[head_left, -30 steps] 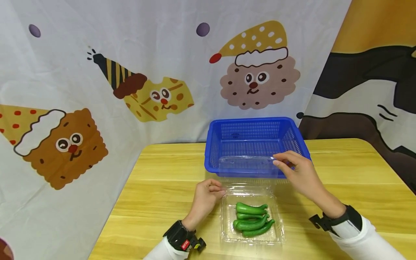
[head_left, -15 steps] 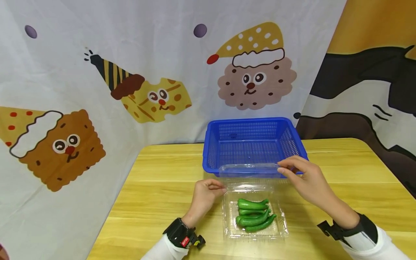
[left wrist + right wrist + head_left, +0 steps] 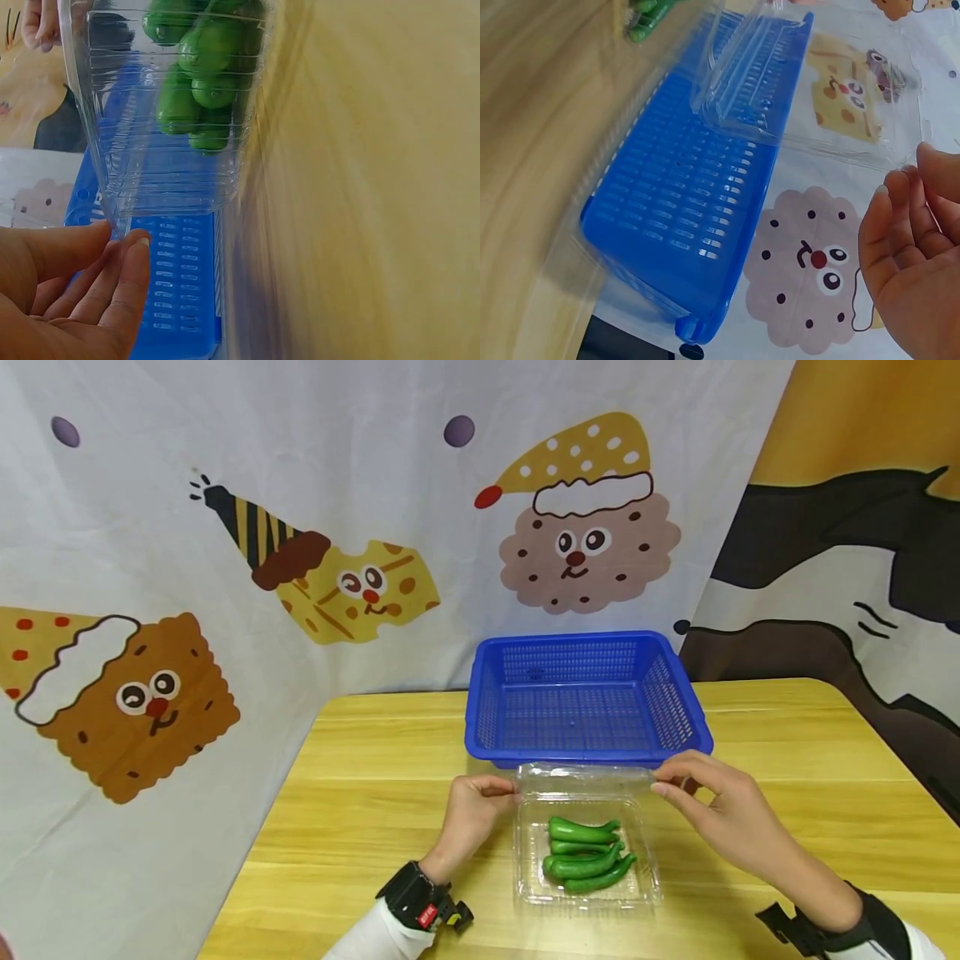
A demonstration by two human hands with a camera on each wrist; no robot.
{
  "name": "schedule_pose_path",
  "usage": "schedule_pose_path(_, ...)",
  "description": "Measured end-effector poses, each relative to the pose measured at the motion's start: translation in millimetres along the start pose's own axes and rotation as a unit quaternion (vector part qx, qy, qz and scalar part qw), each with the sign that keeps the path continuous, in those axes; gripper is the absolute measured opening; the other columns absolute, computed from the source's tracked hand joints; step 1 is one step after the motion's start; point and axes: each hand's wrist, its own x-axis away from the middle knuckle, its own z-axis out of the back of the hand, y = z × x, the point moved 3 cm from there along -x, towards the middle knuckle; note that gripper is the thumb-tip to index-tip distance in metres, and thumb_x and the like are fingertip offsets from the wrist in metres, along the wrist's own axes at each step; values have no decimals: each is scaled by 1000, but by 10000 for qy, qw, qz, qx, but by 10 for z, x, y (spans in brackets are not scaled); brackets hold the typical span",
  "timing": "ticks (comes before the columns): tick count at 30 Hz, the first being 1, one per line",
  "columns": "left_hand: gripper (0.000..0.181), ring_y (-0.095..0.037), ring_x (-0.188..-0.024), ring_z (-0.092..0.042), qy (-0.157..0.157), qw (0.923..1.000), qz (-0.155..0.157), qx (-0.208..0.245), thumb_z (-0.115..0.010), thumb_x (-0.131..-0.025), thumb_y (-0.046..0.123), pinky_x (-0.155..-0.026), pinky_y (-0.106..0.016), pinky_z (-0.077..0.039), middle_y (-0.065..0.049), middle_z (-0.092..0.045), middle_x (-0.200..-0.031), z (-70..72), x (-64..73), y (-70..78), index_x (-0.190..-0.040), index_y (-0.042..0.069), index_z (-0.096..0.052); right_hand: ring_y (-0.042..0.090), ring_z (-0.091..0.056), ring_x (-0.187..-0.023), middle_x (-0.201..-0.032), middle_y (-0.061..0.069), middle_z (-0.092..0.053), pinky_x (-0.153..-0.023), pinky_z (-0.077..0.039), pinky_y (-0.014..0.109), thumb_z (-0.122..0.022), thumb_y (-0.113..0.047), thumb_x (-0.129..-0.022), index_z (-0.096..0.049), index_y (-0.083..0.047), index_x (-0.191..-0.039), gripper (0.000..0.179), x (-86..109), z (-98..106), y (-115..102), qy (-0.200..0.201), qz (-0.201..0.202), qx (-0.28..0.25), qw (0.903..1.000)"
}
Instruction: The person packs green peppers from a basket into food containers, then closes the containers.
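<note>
A clear plastic clamshell box (image 3: 530, 893) stands on the table with several long green chili peppers (image 3: 588, 867) lying in its base. Its hinged lid (image 3: 585, 779) is raised on the far side, tilted up over the base. My left hand (image 3: 471, 817) pinches the box's rim at the far left corner near the hinge; in the left wrist view the thumb and fingertips (image 3: 135, 255) meet at that corner. With thumb and fingers my right hand (image 3: 723, 806) pinches the right corner of the lid's free edge, also visible in the right wrist view (image 3: 915, 247).
Just behind the box is a blue perforated plastic basket (image 3: 585, 755) with nothing in it, its front rim close to the raised lid. The wooden table (image 3: 360, 827) ends at a white cartoon-printed cloth (image 3: 390, 468) at the back and left.
My right hand has come down and toward me with the lid's edge, so the lid stands lower and no longer overlaps much of the basket. My left hand stays at the corner.
</note>
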Motion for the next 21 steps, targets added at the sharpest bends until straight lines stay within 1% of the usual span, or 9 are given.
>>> schedule_pose_path(2,15,-24,-83,-77,9,9998,-12,-178,-80,-80,-14,-74,-23,-63,-18,-78,-90,-1,-1,2,-93,-7,-78,2,-56,-75,-94,-7,-69,-60,-46,14,-79,8,-88,-75,-20,-100,30,56,9,-10,-63,15,-37,10000)
schedule_pose_path(5,14,-21,-82,-75,-4,9993,-16,-371,-80,-81,-12,-74,-22,-62,-14,-79,-88,-5,-1,7,-92,-3,-80,2,-56,-76,-95,-8,-69,-58,-46,14,-79,8,-87,-74,-24,-100,35,139,13,-26,-126,80,-81,9999)
schedule_pose_path(8,15,-21,-82,-74,-27,9989,-47,-457,-80,-81,-11,-73,-23,-62,-13,-79,-88,-6,5,7,-91,-1,-80,2,-59,-78,-97,-9,-69,-60,-48,13,-81,14,-81,-73,-26,-101,45,217,-1,-41,-157,226,-156,9995)
schedule_pose_path(12,15,-20,-82,-74,-17,9986,-74,-531,-79,-81,-11,-72,-24,-62,-12,-79,-88,-3,22,8,-92,0,-81,3,-60,-82,-97,-10,-69,-67,-49,12,-82,19,-74,-73,-28,-101,55,311,-28,-62,-213,456,-274,9984)
schedule_pose_path(16,14,-22,-82,-75,-32,9981,-113,-608,-79,-83,-10,-71,-24,-62,-13,-79,-89,-5,35,18,-93,-1,-81,3,-61,-85,-97,-12,-68,-71,-51,12,-85,19,-69,-72,-29,-102,60,393,-40,-78,-267,717,-290,9966)
schedule_pose_path(18,14,-23,-81,-75,-59,9981,-141,-598,-79,-83,-10,-69,-24,-63,-14,-79,-89,-7,40,23,-93,-1,-81,2,-61,-87,-98,-14,-68,-74,-51,12,-86,15,-71,-71,-30,-102,57,428,-44,-88,-313,853,-245,9956)
schedule_pose_path(19,14,-23,-80,-75,-69,9981,-155,-595,-79,-83,-10,-69,-24,-63,-14,-79,-89,-9,42,26,-93,-1,-81,2,-61,-87,-99,-14,-68,-75,-52,12,-86,12,-73,-71,-30,-103,53,442,-46,-93,-322,941,-238,9948)
schedule_pose_path(21,13,-23,-80,-75,-82,9981,-165,-593,-79,-83,-9,-69,-24,-63,-15,-79,-90,-11,45,29,-93,-1,-81,2,-61,-89,-100,-14,-68,-78,-52,12,-85,-2,-86,-72,-29,-103,34,471,-53,-103,-361,1015,-219,9939)
